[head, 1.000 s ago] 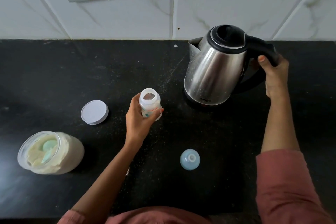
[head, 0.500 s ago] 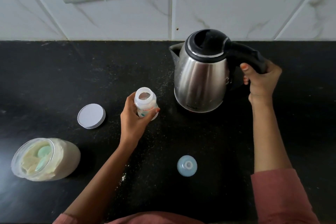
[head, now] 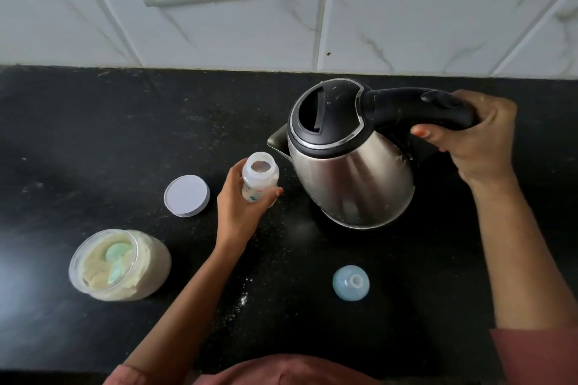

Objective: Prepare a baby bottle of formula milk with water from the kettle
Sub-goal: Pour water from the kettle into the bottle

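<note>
Two hands, both busy; the left hand point(head: 240, 212) wraps its fingers round the little bottle point(head: 260, 178), open-mouthed and near upright, close to the middle of the dark surface point(head: 93, 134); the right hand point(head: 475, 137) grips the black handle of the steel kettle point(head: 350, 172), lid down, body tipped toward the bottle; the spout point(head: 276, 142) sits just beside and above the bottle's mouth, not quite over it; no water shows in the gap, so I'd call this the very start of the pour; what's inside the bottle is too hazy to tell. Off to the left, an open jar of powder point(head: 119, 266) with a green scoop point(head: 115, 256) lying in it, its white lid point(head: 186, 195) flat nearby; nearer the person, the blue teat cap point(head: 351, 283) sits well apart from the bottle. Next move, to my eye: bring the spout squarely over that narrow mouth and tip slowly; small target, heavy kettle, likely hot water near the fingers; steady bottle, thin stream.
</note>
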The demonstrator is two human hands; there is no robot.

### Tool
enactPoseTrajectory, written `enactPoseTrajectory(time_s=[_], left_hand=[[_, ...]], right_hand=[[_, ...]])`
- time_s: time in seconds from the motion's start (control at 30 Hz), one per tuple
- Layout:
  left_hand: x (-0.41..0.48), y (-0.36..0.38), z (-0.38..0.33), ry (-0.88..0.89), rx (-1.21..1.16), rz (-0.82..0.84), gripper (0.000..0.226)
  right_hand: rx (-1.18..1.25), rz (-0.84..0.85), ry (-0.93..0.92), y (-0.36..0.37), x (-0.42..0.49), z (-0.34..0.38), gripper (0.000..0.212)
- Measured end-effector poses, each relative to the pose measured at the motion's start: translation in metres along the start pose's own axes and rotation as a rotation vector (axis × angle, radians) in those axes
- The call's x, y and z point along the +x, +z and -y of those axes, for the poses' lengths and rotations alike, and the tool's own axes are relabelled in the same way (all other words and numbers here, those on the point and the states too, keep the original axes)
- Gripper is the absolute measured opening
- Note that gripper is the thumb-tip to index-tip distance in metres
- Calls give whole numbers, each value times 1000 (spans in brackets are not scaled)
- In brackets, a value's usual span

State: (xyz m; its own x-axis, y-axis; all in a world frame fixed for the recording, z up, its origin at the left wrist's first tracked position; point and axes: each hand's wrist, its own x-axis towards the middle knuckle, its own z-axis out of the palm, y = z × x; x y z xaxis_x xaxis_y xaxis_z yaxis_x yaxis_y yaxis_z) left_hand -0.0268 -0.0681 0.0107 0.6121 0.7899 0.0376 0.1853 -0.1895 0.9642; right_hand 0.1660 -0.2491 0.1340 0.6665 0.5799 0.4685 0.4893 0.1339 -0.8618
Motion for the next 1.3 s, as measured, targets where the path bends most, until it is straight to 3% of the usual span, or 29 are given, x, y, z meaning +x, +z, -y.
enactPoseTrajectory(time_s=[0.3, 0.4, 0.5, 0.63, 1.13, 1.3], left_hand=[[-5, -4, 5, -1, -31, 30, 61], [-5, -3, 6, 3, -48, 37, 60], [-6, -4, 7, 2, -64, 43, 60], [-7, -5, 10, -1, -72, 46, 60], [-8, -10, 25, -7, -33, 35, 62], [-7, -12, 29, -5, -16, 24, 63]], right_hand=[[-84, 127, -21, 6, 5, 22, 26], [-117, 144, 1, 13, 6, 24, 46], [-139, 162, -3, 17, 8, 26, 42], [-189, 191, -17, 21, 11, 29, 60], [-307, 314, -36, 30, 33, 43, 47], [-324, 353, -28, 36, 36, 49, 53]])
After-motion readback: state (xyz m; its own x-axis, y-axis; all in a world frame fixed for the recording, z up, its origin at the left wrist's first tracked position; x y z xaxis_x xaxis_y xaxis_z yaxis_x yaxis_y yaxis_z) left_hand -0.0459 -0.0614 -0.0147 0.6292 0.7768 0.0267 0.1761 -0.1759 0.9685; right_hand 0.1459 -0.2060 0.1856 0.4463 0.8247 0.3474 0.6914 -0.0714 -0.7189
